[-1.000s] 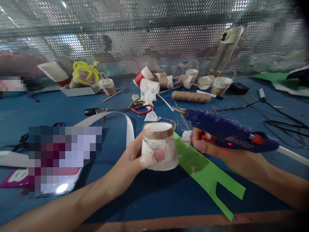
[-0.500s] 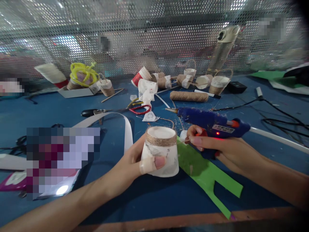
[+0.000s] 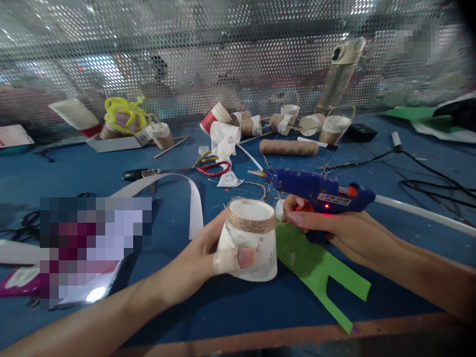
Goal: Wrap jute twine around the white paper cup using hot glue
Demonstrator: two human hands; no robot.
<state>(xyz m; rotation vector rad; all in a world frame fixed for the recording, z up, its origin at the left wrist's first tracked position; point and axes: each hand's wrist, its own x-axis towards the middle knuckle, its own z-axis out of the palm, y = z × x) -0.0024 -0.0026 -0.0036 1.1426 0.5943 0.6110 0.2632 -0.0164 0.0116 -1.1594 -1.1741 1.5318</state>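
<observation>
My left hand, with a bandage on the thumb, grips a white paper cup held upside down. Brown twine is wound in a band around the cup's upper, narrower end. To the right, my right hand is closed around a blue hot glue gun with a red light on. Its nozzle points left, beyond the cup and apart from it. My thumb and forefinger are pinched together; a strand of twine seems to be between them, but it is hard to make out.
A spool of twine lies behind the glue gun. Red-handled scissors, a white paper strip and a green sheet surround the hands. Twine-wrapped cups and a bottle stand by the perforated screen. A black cable runs right.
The cup has tipped toward me and dropped slightly, so more of its round top shows. My right hand and the glue gun have shifted slightly left.
</observation>
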